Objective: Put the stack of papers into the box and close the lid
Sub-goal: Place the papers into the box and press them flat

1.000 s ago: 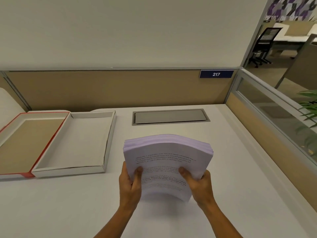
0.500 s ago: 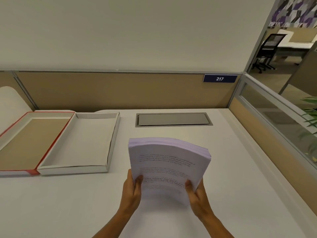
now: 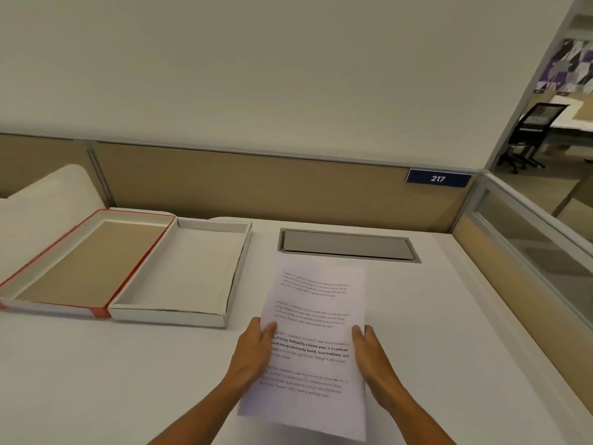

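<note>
Your left hand (image 3: pixel 253 351) clamps the left edge of the stack of papers (image 3: pixel 316 335), thumb laid over the printed top sheet and the other fingers hidden beneath. Your right hand (image 3: pixel 373 364) grips the right edge the same way, thumb on top near the margin, the rest of the hand wrapped under and behind. Between them the stack faces you nearly flat, its top page showing several blocks of text, one of them in bold. Whether the stack rests on the table (image 3: pixel 449 332) or is held just above it, you cannot tell from this view; its near edge lies close to the table's front edge, about midway along it.

Just left of the stack, with its near right corner beside your left hand, the white box (image 3: pixel 179 271) lies open on the table with nothing inside. Its lid (image 3: pixel 80 261), trimmed in red with a brown inner face, lies folded back flat on the box's left side, touching it along the shared edge and reaching toward the table's left edge.

Beyond the stack's far edge, a grey cable hatch (image 3: pixel 348 245) is set into the table near its back edge. Behind it runs a tan partition carrying a blue number plate (image 3: pixel 438 178) reading 217, toward the back right corner.
</note>
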A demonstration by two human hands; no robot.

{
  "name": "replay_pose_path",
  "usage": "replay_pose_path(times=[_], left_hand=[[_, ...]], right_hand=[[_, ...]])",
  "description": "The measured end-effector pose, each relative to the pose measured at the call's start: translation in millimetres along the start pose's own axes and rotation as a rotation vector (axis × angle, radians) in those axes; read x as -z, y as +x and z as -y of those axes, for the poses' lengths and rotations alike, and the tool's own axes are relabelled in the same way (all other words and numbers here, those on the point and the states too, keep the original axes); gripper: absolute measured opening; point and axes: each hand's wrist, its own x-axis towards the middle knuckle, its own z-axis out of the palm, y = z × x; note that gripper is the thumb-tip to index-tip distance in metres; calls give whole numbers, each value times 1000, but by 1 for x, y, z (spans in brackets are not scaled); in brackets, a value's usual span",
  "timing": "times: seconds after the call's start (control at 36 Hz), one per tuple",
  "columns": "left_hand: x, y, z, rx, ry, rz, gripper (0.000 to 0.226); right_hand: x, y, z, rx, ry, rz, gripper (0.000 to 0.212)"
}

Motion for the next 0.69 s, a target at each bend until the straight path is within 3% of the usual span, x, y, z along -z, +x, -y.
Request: replay_pose_path(times=[0.36,0.69], left_hand=[[121,38,-9,144,11,-87,35],[246,122,-20,201,12,-116,25]], right_hand=[[-90,37,84,-132,154,150,24],[-197,94,167,-157,214,174,23]])
